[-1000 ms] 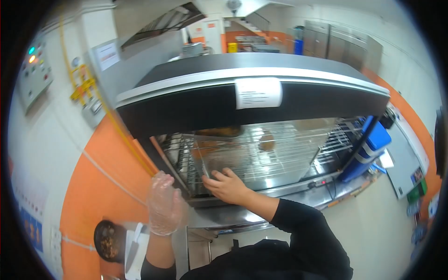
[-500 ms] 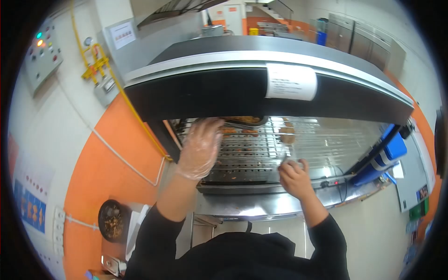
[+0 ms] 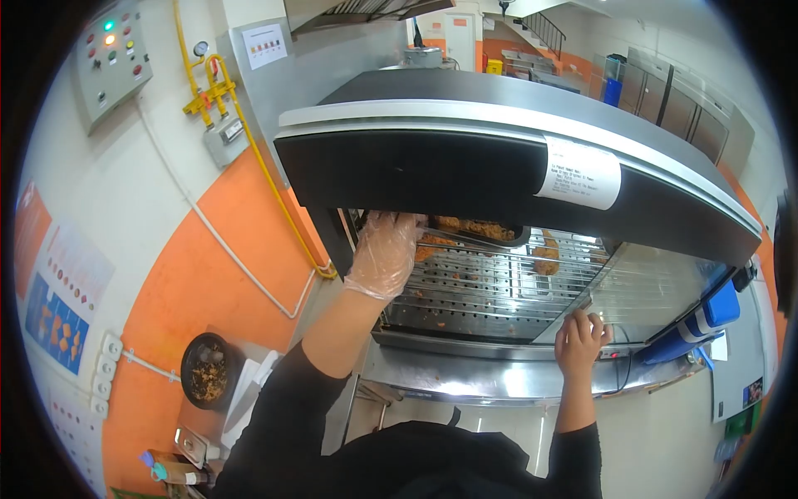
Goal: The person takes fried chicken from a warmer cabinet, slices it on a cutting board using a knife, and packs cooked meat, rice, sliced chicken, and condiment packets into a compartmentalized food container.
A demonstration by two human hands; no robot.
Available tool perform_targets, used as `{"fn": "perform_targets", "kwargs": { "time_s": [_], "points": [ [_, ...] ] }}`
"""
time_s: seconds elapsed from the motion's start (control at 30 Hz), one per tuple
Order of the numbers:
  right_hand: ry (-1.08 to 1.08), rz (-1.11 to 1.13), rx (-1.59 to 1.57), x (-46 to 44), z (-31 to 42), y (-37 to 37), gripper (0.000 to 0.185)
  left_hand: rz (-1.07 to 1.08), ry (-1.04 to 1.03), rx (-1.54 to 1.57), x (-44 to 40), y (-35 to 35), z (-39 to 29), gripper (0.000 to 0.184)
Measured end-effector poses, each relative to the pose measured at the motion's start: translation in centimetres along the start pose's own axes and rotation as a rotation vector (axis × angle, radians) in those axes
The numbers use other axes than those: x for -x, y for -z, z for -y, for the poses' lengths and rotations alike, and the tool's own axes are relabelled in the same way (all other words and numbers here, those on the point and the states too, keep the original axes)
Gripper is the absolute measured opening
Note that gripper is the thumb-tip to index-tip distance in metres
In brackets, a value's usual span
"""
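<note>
My left hand [image 3: 385, 258], in a clear plastic glove, reaches into the heated display cabinet [image 3: 416, 166]. Its fingertips are hidden beneath the cabinet's black front panel, by the left end of a dark tray [image 3: 522, 236] of breaded fried food. Whether it grips the tray cannot be seen. My bare right hand [image 3: 578, 341] is closed, its fingers curled at the edge of the sliding glass door [image 3: 644, 287]. Fried pieces [image 3: 545, 254] lie on the wire rack [image 3: 490, 266] inside, right of the tray. Crumbs are scattered below the rack.
A steel counter [image 3: 482, 374] runs under the cabinet. At lower left stands a black bowl [image 3: 208, 370] with crumbs. Yellow gas piping [image 3: 241, 108] climbs the left wall. A blue container [image 3: 715, 312] stands right of the cabinet, and a power cable [image 3: 628, 370] hangs near its front.
The glass door has slid right with my right hand, uncovering more of the rack and a fried piece. My left hand stays inside by the tray. The view has shifted.
</note>
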State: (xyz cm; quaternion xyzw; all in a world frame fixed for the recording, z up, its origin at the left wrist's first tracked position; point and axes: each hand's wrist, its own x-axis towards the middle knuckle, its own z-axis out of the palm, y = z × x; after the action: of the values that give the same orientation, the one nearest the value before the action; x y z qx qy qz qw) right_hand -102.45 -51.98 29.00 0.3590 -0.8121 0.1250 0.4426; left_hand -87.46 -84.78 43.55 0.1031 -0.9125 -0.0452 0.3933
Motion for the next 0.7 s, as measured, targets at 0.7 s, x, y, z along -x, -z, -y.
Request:
{"fn": "perform_targets", "kwargs": {
  "time_s": [0.7],
  "points": [
    [0.109,-0.394,-0.767,-9.1,7.0,5.4,0.018,0.305,-0.17,0.104,0.5,10.5,-5.2,0.04]
  ]
}}
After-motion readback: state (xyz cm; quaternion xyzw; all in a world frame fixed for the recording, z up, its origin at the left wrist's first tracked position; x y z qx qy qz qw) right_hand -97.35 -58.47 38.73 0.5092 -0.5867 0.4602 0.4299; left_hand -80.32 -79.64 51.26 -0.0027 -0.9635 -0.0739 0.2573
